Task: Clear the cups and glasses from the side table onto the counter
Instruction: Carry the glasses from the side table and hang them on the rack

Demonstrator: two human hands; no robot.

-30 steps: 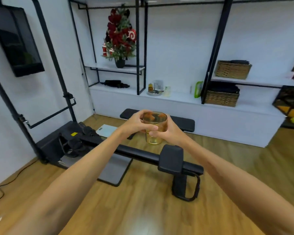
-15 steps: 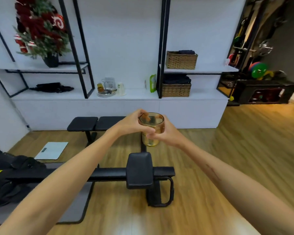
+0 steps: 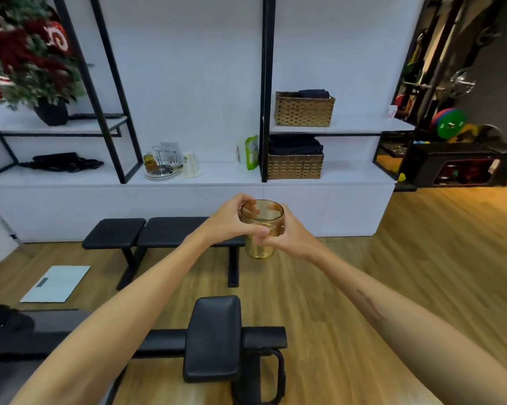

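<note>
Now, through the head camera, I have the glass (image 3: 261, 229) cupped in both hands at arm's length, left hand (image 3: 227, 222) wrapped round its 9 o'clock side and right hand (image 3: 290, 239) round 3 o'clock, thumbs meeting on the near wall. It hangs upright in the air, above the black bench (image 3: 159, 232); the white counter (image 3: 226, 173) lies beyond at 12 o'clock. To carry well I judge I should keep the rim level, walk round the bench rather than lean over it, and aim for the bare stretch between the cup (image 3: 191, 165) and the green pouch (image 3: 251, 152). Setting the base down flat before loosening my fingers would spare the glass a knock.

Against half a second ago, the counter and baskets sit larger and nearer, so I have stepped forward; the bench has drawn closer under my hands. My two-handed hold on the glass is unchanged.
</note>
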